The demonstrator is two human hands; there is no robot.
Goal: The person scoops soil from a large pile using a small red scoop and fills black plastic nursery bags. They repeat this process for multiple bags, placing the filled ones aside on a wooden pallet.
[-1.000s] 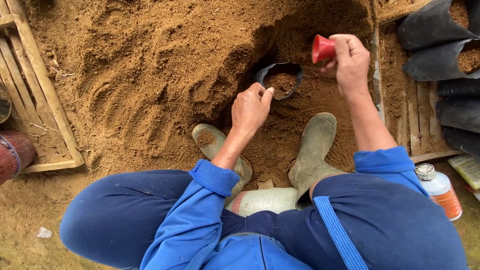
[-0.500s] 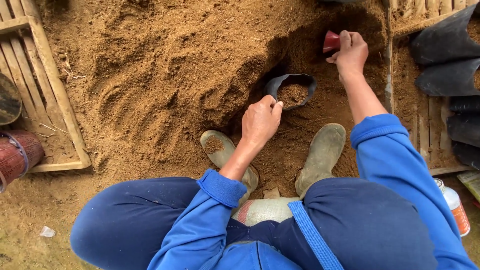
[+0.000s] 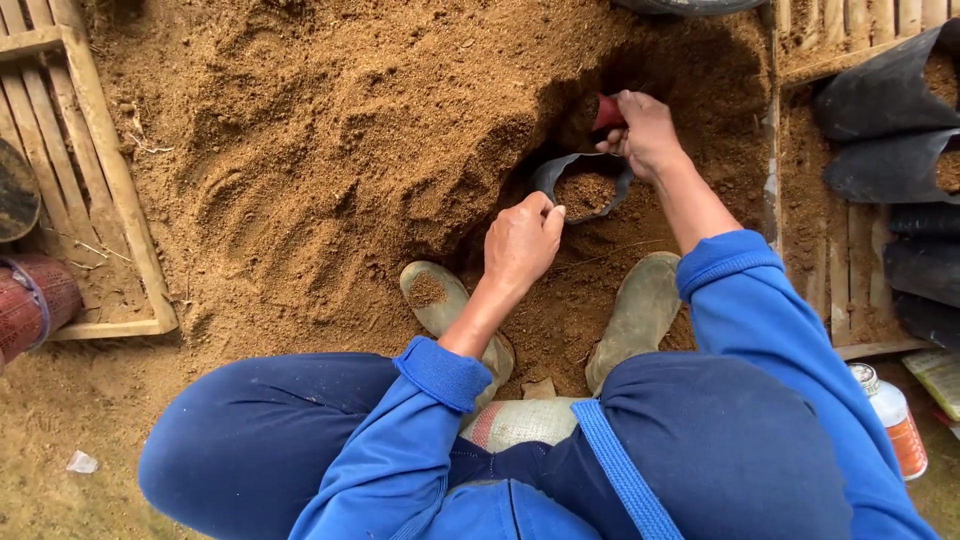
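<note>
soil heaped in a big brown pile (image 3: pixel 330 130) fills the far middle of the scene, with a hollow dug into its right flank. black planting bag (image 3: pixel 583 187) stands in that hollow, mouth open and partly filled with the same soil. left hand (image 3: pixel 522 243) sits just near of the bag, fingers (image 3: pixel 548 210) pinched on the bag's near-left rim and holding it open. right hand (image 3: pixel 648 132) is at the bag's far-right edge, closed around a small red cup (image 3: pixel 607 111) whose mouth is pushed into the wall of the pile; only part of the cup shows past the fingers.

two muddy rubber boots (image 3: pixel 640 310) rest on the soil near of the bag, one either side, and the person's blue sleeves and trousers take up the near part of the scene. a woven sack (image 3: pixel 520 420) lies between the knees. far right, more black bags (image 3: pixel 885 120) lie on a wooden pallet (image 3: pixel 850 250). a capped bottle with an orange label (image 3: pixel 890 420) stands near right. a second wooden pallet (image 3: pixel 80 180) lies at the left edge.
</note>
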